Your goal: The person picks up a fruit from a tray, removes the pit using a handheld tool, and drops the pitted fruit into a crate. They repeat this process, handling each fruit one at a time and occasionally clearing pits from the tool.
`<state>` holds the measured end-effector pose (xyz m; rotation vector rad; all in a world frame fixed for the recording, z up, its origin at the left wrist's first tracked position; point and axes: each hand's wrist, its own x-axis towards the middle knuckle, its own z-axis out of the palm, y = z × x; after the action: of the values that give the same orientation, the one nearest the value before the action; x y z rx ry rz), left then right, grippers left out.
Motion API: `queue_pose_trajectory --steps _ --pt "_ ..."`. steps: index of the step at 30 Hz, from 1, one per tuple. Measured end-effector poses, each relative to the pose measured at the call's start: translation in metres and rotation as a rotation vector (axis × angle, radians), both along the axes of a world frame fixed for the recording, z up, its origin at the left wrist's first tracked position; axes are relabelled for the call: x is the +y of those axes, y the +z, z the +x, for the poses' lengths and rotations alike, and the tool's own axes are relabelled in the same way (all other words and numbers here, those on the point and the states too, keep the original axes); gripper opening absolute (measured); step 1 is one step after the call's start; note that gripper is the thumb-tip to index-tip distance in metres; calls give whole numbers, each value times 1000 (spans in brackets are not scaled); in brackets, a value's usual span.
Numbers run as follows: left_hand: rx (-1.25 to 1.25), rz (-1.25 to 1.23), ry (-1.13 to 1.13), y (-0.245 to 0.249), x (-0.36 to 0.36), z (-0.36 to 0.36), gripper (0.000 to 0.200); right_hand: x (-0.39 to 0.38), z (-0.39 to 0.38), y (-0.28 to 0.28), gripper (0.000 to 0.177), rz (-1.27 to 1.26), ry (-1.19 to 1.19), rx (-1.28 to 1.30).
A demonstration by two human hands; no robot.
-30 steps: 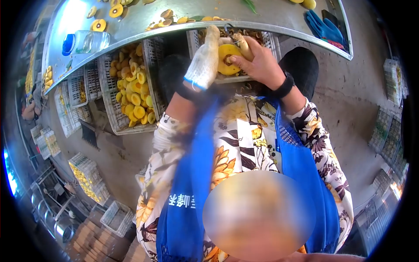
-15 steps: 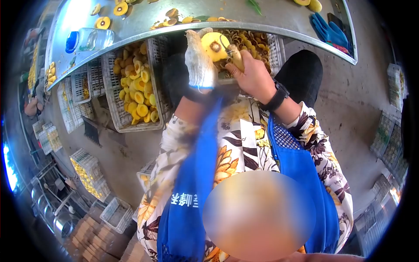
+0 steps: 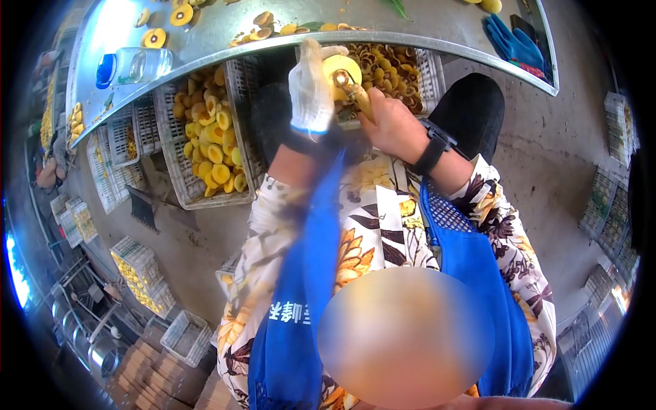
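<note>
My left hand (image 3: pixel 311 94), in a white knit glove, is closed around a yellow peach half (image 3: pixel 344 65) with its cut face and brown pit showing. My bare right hand (image 3: pixel 396 128) grips the wooden handle of a pitting tool (image 3: pixel 361 102). The tool's metal end meets the peach half at the pit. Both hands are above a crate (image 3: pixel 431 76) with many small brown-yellow pieces in it. To the left stands another crate (image 3: pixel 242 85), holding yellow peach halves.
A metal table (image 3: pixel 225 27) spans the top, bearing a clear bottle (image 3: pixel 140 65), cut peaches (image 3: pixel 154 37), scraps and blue gloves (image 3: pixel 511 41). My knee (image 3: pixel 468 113) is right of the crate. More crates (image 3: pixel 186 336) stand on the floor at left and right.
The tool's metal end has shifted from the right edge of the peach half to its pit. Both hands have moved slightly, and the peach half is tilted differently.
</note>
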<state>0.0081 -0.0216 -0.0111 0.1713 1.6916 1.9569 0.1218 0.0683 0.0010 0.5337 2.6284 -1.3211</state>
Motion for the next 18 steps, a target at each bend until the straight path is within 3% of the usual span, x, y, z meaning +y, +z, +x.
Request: queue_pose_trajectory --steps 2,7,10,11,15,18 --pt "-40 -51 -251 -6 -8 -18 64 2 2 -3 25 -21 31 -6" --pt "-166 -44 -409 -8 -7 -37 61 6 -5 -3 26 -100 13 -34" --pt "-336 74 4 2 7 -22 65 -2 -10 0 31 -29 -248 -25" --pt "-325 77 -74 6 6 -22 65 1 -10 -7 42 -40 -305 55" --pt "-258 -100 -477 16 -8 -23 73 23 -12 -17 55 -74 -193 305" --pt "-328 69 -482 14 -2 -20 76 24 -16 -19 51 -121 -167 301"
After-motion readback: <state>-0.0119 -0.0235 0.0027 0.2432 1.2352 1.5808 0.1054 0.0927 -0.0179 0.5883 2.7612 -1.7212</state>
